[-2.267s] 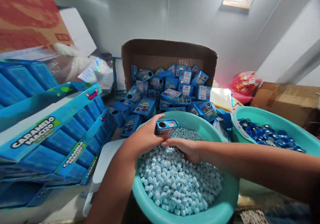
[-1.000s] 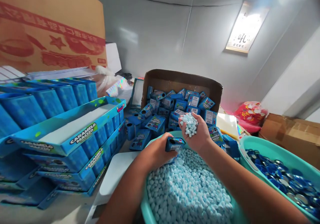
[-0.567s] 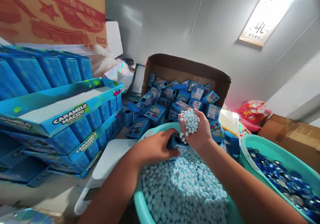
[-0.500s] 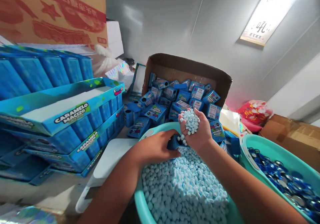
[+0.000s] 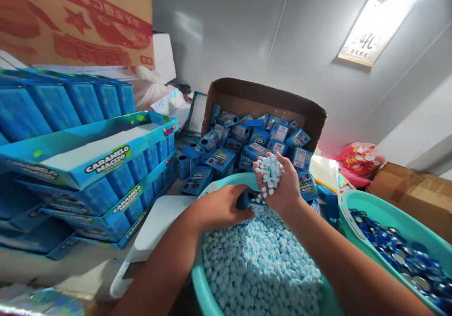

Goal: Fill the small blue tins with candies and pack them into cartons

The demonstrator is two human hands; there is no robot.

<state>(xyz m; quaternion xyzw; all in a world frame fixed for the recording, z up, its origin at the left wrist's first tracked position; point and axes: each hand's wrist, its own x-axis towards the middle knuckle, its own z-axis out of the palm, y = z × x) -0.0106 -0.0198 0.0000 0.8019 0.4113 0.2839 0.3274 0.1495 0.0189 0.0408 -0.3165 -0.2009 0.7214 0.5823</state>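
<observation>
Above a teal basin (image 5: pixel 197 283), left hand (image 5: pixel 219 207) grips blue box (image 5: pixel 243 199); right hand (image 5: pixel 286 192) cups pale candies (image 5: pixel 270 174).

You've got pale blue-and-white candies (image 5: pixel 261 269) in a teal basin (image 5: pixel 197 278), a bright blue little box (image 5: pixel 243 199), dark blue and silver caps (image 5: pixel 395 255) in the other teal basin (image 5: pixel 370 205), plus blue display trays (image 5: pixel 106 156) splashed with green blobs.
</observation>
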